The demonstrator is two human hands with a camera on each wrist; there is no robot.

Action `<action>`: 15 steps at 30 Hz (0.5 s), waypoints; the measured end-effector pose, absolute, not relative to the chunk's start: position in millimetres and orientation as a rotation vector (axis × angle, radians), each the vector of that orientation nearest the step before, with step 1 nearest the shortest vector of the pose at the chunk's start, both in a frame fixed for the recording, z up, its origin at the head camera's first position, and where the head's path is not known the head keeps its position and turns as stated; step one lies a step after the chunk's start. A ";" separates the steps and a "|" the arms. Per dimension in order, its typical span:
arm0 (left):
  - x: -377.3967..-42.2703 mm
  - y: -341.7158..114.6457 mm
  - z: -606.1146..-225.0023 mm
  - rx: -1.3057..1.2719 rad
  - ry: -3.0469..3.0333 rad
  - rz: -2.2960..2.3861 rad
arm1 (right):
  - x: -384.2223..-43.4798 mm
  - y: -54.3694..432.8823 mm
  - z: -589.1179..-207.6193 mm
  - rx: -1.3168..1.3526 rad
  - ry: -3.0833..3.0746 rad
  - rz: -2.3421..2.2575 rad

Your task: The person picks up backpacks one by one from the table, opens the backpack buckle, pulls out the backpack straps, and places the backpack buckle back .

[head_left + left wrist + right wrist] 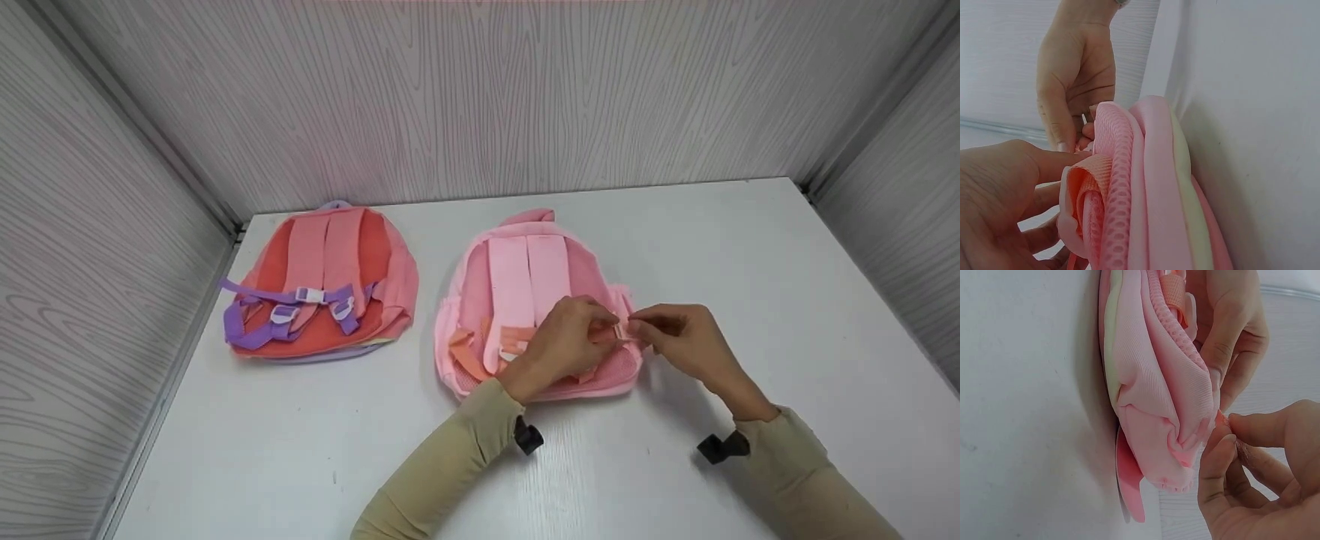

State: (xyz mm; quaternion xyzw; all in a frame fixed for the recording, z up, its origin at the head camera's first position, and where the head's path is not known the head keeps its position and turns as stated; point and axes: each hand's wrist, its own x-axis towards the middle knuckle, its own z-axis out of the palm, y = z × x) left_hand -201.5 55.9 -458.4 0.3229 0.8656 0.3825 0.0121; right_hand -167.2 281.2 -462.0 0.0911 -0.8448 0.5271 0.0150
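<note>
A light pink backpack (510, 270) lies with its shoulder straps facing up, and both hands work at its right side. Between the fingertips of the two hands shows a small pale buckle (621, 330) on orange webbing. My left hand (564, 341) reaches across the lower straps and pinches the buckle, covering part of the webbing. From the right, my right hand (686, 337) pinches the end of the orange strap (1223, 418) between thumb and index finger. A looped orange strap (469, 356) lies at the backpack's lower left.
A coral backpack (405, 289) lies to the left on the white table (750, 255), its purple straps (259, 335) joined by a white buckle (310, 295). Grey wood-grain panels (480, 97) enclose the table at the back and both sides.
</note>
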 end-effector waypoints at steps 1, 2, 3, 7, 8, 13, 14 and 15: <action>-201.1 55.3 -457.7 0.998 2.698 1.190 | -166.9 281.7 -461.4 0.284 -2.631 1.632; -200.8 54.8 -456.8 0.985 2.698 1.187 | -166.6 282.3 -460.8 0.282 -2.631 1.629; -200.5 54.1 -455.9 0.970 2.696 1.187 | -166.3 283.0 -460.3 0.279 -2.632 1.623; -199.6 49.8 -451.1 0.911 2.698 1.195 | -165.0 285.9 -458.2 0.262 -2.643 1.593; -199.3 48.0 -449.5 0.898 2.695 1.203 | -164.7 286.4 -457.6 0.256 -2.646 1.585; -197.8 33.6 -442.0 0.897 2.692 1.231 | -163.4 286.5 -455.8 0.254 -2.690 1.521; -197.4 29.6 -440.6 0.899 2.692 1.240 | -163.2 286.2 -455.5 0.256 -2.701 1.508; -197.1 25.2 -439.5 0.907 2.699 1.241 | -163.0 285.8 -455.2 0.259 -2.714 1.491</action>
